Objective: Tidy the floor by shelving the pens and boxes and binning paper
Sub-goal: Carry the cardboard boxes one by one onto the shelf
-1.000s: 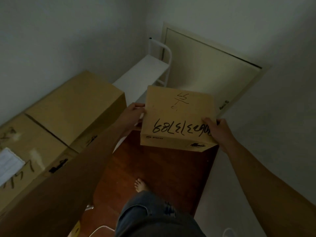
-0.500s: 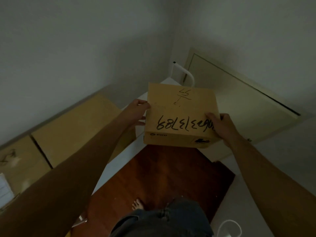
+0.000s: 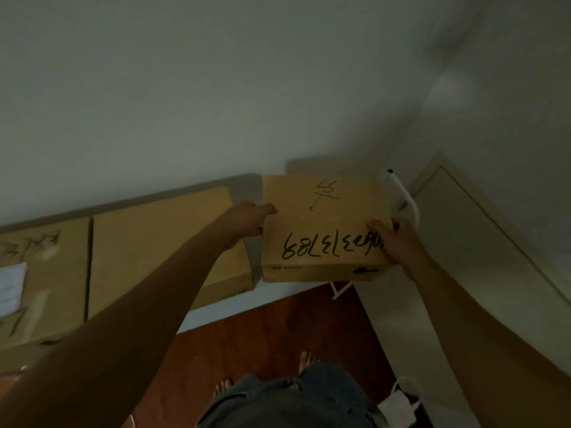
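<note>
A brown cardboard box (image 3: 321, 223) with black handwritten numbers on its lid is held between both my hands, over the right end of the white shelf (image 3: 234, 299). My left hand (image 3: 247, 220) grips its left side, thumb on the lid. At the box's right front corner my right hand (image 3: 398, 242) holds on, thumb curled over the lid. The box is level and close to the wall. Whether its underside touches the shelf is hidden.
Two larger cardboard boxes (image 3: 160, 248) (image 3: 43, 279) stand on the shelf to the left. The shelf's white end rail (image 3: 404, 199) rises just right of the held box, before a pale door (image 3: 482, 242). Below are the dark wooden floor (image 3: 278, 332) and a white charger (image 3: 398, 409).
The box has gone forward and slightly right, over the shelf's end beside the big boxes. The view has swung to face the wall.
</note>
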The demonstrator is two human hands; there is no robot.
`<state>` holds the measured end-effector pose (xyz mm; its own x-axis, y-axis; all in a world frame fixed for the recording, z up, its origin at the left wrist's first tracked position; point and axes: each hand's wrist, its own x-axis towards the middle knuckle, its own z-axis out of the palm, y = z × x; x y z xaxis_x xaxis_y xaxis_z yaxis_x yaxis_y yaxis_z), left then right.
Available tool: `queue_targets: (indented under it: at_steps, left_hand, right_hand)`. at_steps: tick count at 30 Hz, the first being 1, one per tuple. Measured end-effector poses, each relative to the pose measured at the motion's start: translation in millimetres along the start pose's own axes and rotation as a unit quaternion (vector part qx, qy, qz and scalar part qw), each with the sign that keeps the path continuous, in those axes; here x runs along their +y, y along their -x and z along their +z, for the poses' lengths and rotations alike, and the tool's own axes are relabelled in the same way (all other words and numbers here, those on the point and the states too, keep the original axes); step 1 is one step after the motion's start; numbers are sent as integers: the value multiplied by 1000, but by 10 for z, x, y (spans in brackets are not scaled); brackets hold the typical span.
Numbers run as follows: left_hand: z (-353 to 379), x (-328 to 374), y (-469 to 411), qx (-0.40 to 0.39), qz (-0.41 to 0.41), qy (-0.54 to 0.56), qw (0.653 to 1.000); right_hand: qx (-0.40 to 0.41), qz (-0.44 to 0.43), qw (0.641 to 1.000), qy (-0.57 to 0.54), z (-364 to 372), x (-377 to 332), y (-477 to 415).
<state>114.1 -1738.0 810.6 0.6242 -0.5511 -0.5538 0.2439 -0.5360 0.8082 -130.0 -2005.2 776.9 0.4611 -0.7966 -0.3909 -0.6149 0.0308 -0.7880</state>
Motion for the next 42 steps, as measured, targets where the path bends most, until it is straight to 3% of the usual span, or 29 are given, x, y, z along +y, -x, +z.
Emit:
queue_targets:
  at_steps: [6,13,17,20,24,29,39,42]
  left_hand:
    - [-18,-91,33,71,-19,-22,997]
    - [172,-145,77,133,-42,-76,987]
    - [306,-131,171,213,35,-240,946]
    - [266,-237,246,292,134,-266,909]
    - [101,-678,246,256,77,-406,874]
    - [82,-1079,241,268,69,-420,864]
    - [155,-1100,215,328,85,-419,842]
    - [151,-1095,235,327,84,-416,844]
  right_hand:
    - [-98,-53,992,63,204,-240,-579]
    - [-156,-77,981,81,332,-317,-888]
    - [-169,-75,979,81,337,-317,-1027]
    - [-181,-81,975,99,345,-331,-1099]
    - [-195,-107,967,123,387,-354,-1138]
    - [-213,-114,963,117,472,-345,-1095]
    - [-215,-112,962,127,575,-308,-1028]
    - [-163,-157,958,178,601,-336,-991]
